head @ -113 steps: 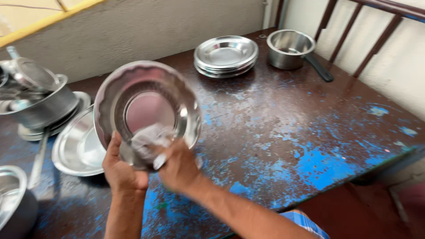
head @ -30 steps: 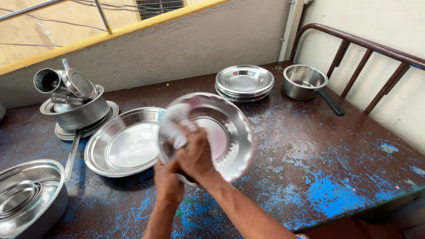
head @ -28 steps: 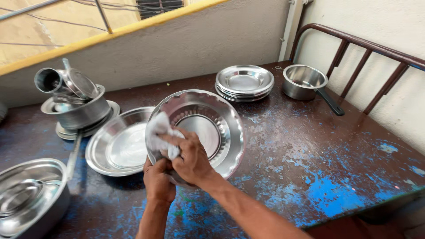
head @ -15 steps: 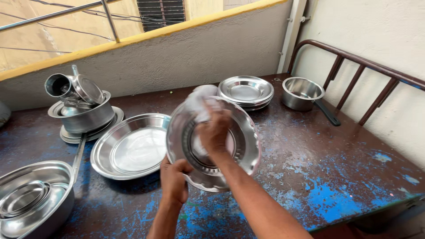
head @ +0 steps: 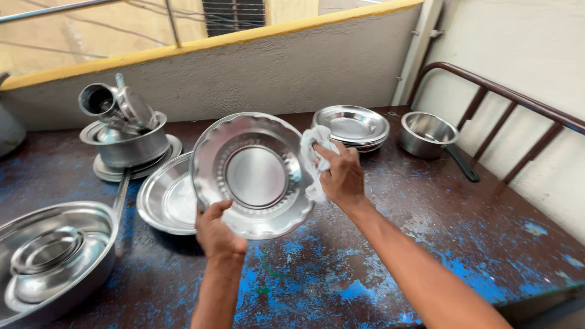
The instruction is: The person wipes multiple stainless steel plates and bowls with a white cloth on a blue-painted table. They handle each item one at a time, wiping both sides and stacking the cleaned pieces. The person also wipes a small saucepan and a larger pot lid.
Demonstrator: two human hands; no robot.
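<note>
- Worn brown table [head: 426, 231] with blue patches fills the frame; a grey wall runs behind it.
- Left hand [head: 218, 234], lower centre: grip closed on the bottom rim of a scalloped steel plate [head: 256, 176], held upright above the table.
- Right hand [head: 342, 176], centre: grip closed around a white cloth [head: 312, 159] pressed to the plate's right edge.
- Wide steel dish [head: 164, 198] lies behind the plate; stacked plates [head: 352, 127] and a saucepan [head: 429, 134] stand upper right.

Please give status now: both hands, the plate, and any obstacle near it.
Left hand grips steel plate at lower rim, plate tilted up. Right hand presses white cloth on right rim. Wide steel dish lies just behind, on table.
</note>
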